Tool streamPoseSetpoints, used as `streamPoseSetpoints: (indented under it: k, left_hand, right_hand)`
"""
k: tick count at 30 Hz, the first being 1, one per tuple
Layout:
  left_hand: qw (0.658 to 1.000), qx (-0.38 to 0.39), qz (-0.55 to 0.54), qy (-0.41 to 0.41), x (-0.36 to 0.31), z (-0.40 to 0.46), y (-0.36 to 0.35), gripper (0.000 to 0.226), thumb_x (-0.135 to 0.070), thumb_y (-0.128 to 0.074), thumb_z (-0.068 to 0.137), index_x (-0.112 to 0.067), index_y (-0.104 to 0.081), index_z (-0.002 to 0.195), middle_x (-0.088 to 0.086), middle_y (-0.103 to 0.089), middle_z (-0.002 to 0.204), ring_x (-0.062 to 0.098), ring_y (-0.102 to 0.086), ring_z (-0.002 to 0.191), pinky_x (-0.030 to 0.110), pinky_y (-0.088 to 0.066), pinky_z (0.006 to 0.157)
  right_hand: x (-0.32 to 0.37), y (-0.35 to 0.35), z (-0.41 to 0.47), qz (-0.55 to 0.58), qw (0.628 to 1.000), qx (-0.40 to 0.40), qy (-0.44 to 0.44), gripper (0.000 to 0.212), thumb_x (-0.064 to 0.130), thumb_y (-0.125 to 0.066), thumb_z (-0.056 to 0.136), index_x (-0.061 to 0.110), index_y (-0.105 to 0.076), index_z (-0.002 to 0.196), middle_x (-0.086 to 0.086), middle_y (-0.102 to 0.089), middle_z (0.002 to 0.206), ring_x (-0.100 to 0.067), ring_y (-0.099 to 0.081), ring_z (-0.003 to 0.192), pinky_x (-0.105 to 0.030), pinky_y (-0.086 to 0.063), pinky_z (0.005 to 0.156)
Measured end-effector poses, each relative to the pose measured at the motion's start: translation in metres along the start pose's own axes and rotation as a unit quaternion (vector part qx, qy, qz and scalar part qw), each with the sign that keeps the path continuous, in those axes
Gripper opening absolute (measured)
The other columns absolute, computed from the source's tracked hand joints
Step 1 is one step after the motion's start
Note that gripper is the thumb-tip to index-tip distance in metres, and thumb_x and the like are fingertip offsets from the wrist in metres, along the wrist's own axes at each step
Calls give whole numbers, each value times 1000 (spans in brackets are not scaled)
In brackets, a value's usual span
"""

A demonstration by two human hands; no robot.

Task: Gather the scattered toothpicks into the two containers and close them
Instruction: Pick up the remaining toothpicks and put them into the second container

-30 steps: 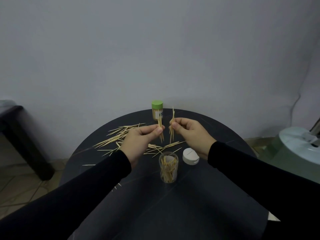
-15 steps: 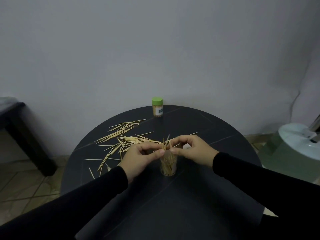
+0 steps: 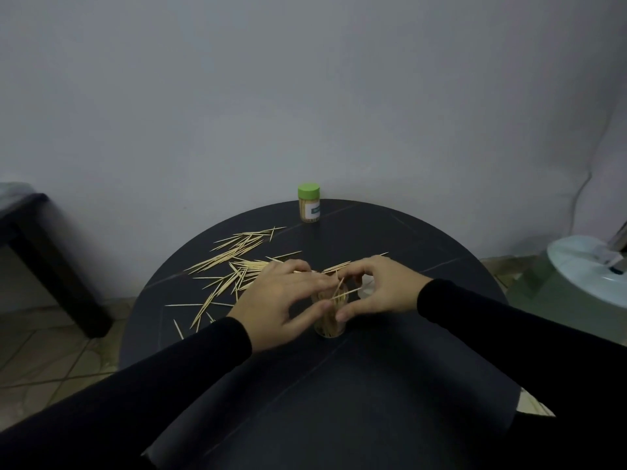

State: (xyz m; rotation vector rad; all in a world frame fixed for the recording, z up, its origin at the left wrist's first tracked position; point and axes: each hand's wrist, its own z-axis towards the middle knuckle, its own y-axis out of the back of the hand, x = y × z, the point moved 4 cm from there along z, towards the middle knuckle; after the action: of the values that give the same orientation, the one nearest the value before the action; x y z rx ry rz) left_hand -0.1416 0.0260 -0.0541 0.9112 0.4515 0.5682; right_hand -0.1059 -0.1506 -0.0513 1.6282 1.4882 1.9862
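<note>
my left hand (image 3: 283,300) and right hand (image 3: 376,290) cup the open jar (image 3: 329,320) together; loose toothpicks (image 3: 237,266) lie flat, far-left, nearer my left.

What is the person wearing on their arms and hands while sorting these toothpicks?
Both arms are covered by long, plain black sleeves that end at the wrists, with no visible logos, stripes or cuffs of another colour. The left hand and right hand are bare: no gloves, and no rings, watch or bracelets can be seen in this dim view.
</note>
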Motion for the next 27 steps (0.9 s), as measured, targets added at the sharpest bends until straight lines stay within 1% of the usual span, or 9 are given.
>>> streamPoseSetpoints:
  k: [3, 7, 11, 14, 16, 18, 21, 24, 27]
  left_hand:
    - [1000, -7, -17, 3, -2, 8, 2, 42, -45, -50, 91, -26, -57, 128, -11, -61, 123, 13, -49, 112, 34, -43, 90]
    - [999, 34, -7, -34, -12, 23, 1, 44, -47, -47, 93, -29, -53, 133, -10, -54, 133, 14, -46, 114, 36, -43, 91]
    - [995, 26, 22, -91, -16, 29, -1, 31, -42, -48, 93, -30, -68, 114, -8, -63, 119, 20, -52, 105, 40, -46, 78]
    - [992, -2, 45, -114, -13, 30, 3, 26, -41, -53, 92, -27, -74, 97, -6, -66, 111, 21, -53, 102, 40, -45, 75]
    - [992, -16, 53, -109, -8, 29, 6, 26, -41, -54, 91, -25, -74, 86, -6, -66, 108, 20, -53, 101, 41, -45, 75]
    - [994, -25, 45, -96, -1, 28, 8, 26, -40, -56, 91, -24, -74, 81, -7, -67, 104, 18, -53, 99, 42, -45, 75]
    - [998, -21, 22, -60, 9, 24, 8, 23, -42, -58, 90, -25, -73, 93, -8, -66, 106, 15, -53, 98, 43, -46, 77]
    - [997, 28, 19, -69, 8, 23, 5, 35, -50, -51, 92, -28, -69, 112, -7, -62, 119, 16, -51, 106, 40, -45, 84]
    - [993, 52, 42, -100, 5, 21, 2, 42, -55, -40, 94, -30, -71, 108, -6, -61, 123, 19, -49, 110, 40, -45, 83]
  right_hand:
    - [1, 1, 2, -4, 1000, 5, -6, 71, 61, -78, 59, 32, -62, 122, 16, -63, 118, -1, -54, 110, -31, -44, 98]
    - [4, 6, 4, 25, 1000, 18, -1, 45, 34, -83, 70, 29, -66, 111, 11, -68, 108, -4, -60, 104, -32, -48, 95]
    - [5, 8, 5, 38, 999, 26, -2, 32, 23, -84, 72, 24, -71, 101, 8, -71, 100, -4, -63, 98, -26, -49, 90]
    - [7, 8, 4, 41, 999, 24, 6, 29, 27, -85, 69, 34, -70, 93, 16, -70, 96, 1, -61, 96, -22, -47, 89]
    - [7, 8, 5, 22, 999, 28, 3, 37, 35, -85, 67, 39, -67, 99, 17, -68, 101, -2, -60, 99, -26, -48, 90]
    - [6, 8, 6, -4, 999, 31, -7, 49, 43, -84, 67, 35, -65, 112, 14, -66, 108, -8, -59, 101, -34, -49, 91]
    - [5, 7, 7, -8, 999, 39, -10, 52, 42, -82, 69, 32, -63, 116, 19, -63, 110, -2, -54, 100, -26, -45, 88]
    - [3, 7, 8, -2, 999, 42, -6, 51, 42, -83, 67, 31, -65, 114, 20, -64, 108, 2, -54, 101, -24, -42, 87]
    - [4, 11, 11, -40, 997, 60, -18, 56, 43, -84, 67, 32, -63, 118, 21, -61, 111, 4, -51, 98, -25, -40, 87]
